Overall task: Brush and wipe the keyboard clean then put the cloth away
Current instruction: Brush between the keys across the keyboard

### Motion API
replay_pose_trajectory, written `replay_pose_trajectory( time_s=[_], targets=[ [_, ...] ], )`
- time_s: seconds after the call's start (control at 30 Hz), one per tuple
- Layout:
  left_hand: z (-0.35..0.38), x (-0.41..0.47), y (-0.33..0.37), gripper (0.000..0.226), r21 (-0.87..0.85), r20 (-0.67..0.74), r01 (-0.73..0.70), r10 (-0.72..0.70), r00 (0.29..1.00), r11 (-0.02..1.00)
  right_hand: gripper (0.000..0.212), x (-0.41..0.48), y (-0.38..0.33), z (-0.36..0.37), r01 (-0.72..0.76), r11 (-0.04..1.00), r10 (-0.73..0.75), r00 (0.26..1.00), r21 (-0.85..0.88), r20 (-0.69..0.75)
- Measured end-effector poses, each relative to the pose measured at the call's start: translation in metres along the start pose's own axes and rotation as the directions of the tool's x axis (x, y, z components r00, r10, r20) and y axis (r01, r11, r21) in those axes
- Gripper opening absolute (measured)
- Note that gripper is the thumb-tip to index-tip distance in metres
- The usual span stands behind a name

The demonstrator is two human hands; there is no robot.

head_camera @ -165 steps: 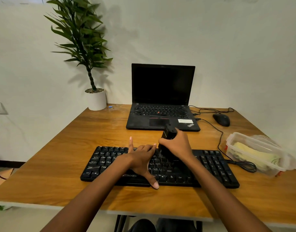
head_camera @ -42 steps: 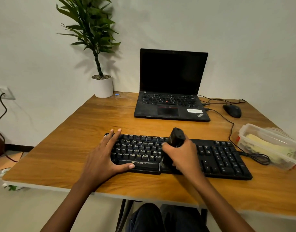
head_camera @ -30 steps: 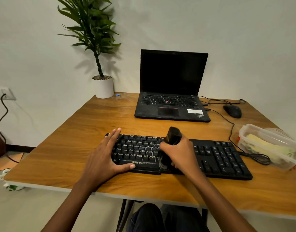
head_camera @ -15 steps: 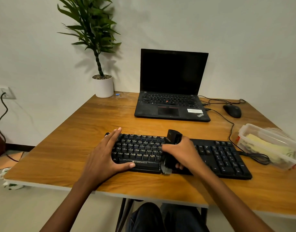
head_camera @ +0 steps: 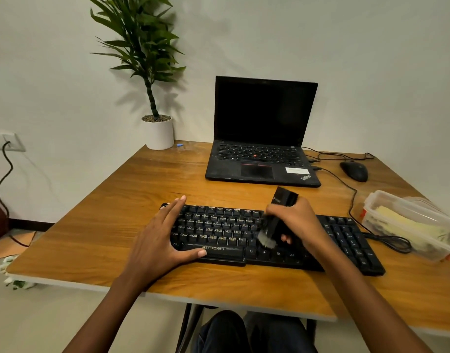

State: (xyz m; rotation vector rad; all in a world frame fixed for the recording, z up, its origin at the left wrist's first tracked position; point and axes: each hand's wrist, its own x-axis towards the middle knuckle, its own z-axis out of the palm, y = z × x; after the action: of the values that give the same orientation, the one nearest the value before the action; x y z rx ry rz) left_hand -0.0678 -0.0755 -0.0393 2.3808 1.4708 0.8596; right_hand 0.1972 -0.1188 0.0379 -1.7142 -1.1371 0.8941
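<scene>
A black keyboard (head_camera: 218, 233) lies across the front of the wooden desk (head_camera: 116, 212). My left hand (head_camera: 160, 240) rests flat on its left end, fingers straight over the keys and thumb along the front edge. My right hand (head_camera: 297, 222) grips a black brush (head_camera: 277, 220) over the keyboard's middle, handle tilted up and away, grey bristles down on the keys near the right end of the main block. A yellow cloth (head_camera: 409, 222) lies inside a clear plastic container (head_camera: 387, 203) at the desk's right edge.
An open black laptop (head_camera: 264, 138) stands behind the keyboard. A black mouse (head_camera: 353, 170) and its cables lie to the laptop's right. A potted plant (head_camera: 155, 128) stands at the back left corner. The keyboard's cable coils beside the container.
My right hand has moved the brush a little to the right and away from the keyboard's front edge, onto the keys. My left hand has stayed on the left end.
</scene>
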Motion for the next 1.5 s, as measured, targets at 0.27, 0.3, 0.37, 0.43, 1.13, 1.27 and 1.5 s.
replay_pose_trajectory(
  time_s=[0.27,0.3,0.37,0.43,1.13,1.27,1.5],
  targets=[
    [0.001,0.000,-0.002,0.117,0.014,0.003,0.017,-0.017,1.000,1.000,0.019,0.001,0.007,0.022,0.067,0.990,-0.067,0.998,-0.127,0.004],
    [0.001,0.000,-0.002,0.118,0.011,0.006,0.018,-0.018,1.000,1.000,0.018,0.003,0.004,0.018,0.032,0.990,-0.027,0.999,-0.135,0.041],
    [0.002,-0.001,-0.003,0.117,0.010,0.011,0.018,-0.019,1.000,1.000,0.017,0.013,-0.005,0.005,-0.012,0.995,0.019,0.997,-0.095,0.071],
    [0.001,-0.001,-0.003,0.117,0.012,0.012,0.020,-0.020,1.000,1.000,0.017,0.024,-0.012,0.000,0.028,0.998,-0.028,1.000,-0.054,0.009],
    [0.000,-0.002,0.002,0.116,0.013,0.012,0.035,-0.035,0.999,0.999,0.016,0.036,-0.015,0.007,0.115,0.978,-0.104,0.992,-0.172,0.075],
    [-0.001,-0.002,0.000,0.116,0.011,0.019,0.039,-0.039,0.999,0.999,0.023,0.041,-0.011,0.011,0.210,0.969,-0.194,0.973,-0.130,0.126],
    [0.001,-0.002,0.000,0.115,0.017,0.021,0.031,-0.031,0.999,0.999,0.022,0.044,-0.002,0.015,0.404,0.878,-0.410,0.912,-0.256,0.031]
  ],
)
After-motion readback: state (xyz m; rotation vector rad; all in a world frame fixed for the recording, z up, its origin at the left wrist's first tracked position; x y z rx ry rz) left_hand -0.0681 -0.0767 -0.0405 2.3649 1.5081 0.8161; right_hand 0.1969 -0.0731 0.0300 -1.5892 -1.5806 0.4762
